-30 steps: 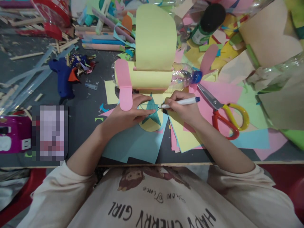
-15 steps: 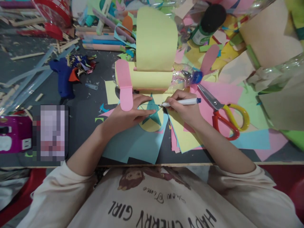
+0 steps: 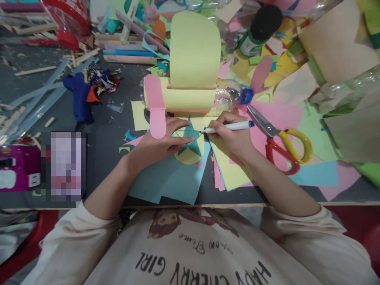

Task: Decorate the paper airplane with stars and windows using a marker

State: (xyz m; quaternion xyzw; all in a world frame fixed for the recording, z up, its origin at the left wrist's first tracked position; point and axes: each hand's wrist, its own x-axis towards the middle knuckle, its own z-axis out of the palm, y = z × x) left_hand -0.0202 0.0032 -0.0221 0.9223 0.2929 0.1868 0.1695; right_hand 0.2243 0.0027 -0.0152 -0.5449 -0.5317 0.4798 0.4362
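My left hand [image 3: 162,138] lies with its fingers apart, fingertips pressing on a teal paper star [image 3: 190,140]. Under the star is a yellow paper piece [image 3: 185,159], with a blue-grey sheet [image 3: 175,182] beneath it. My right hand [image 3: 230,132] is closed around a white marker [image 3: 234,126] with a blue end; its tip is by the star's right point. Just beyond my hands lies a plastic bottle [image 3: 227,94] wrapped in yellow paper, with pink strips and an upright yellow flap [image 3: 195,49]. A pink strip partly hides my left hand.
Scissors [image 3: 274,136] with red and yellow handles lie right of my right hand, over coloured sheets. At the left are a blue glue gun [image 3: 79,95], a phone-like blurred object [image 3: 65,166] and a purple box [image 3: 19,168]. A black-capped bottle [image 3: 259,29] stands behind.
The marker and my right fingers have shifted slightly to the right, away from the star's right point. My left hand stays in place.
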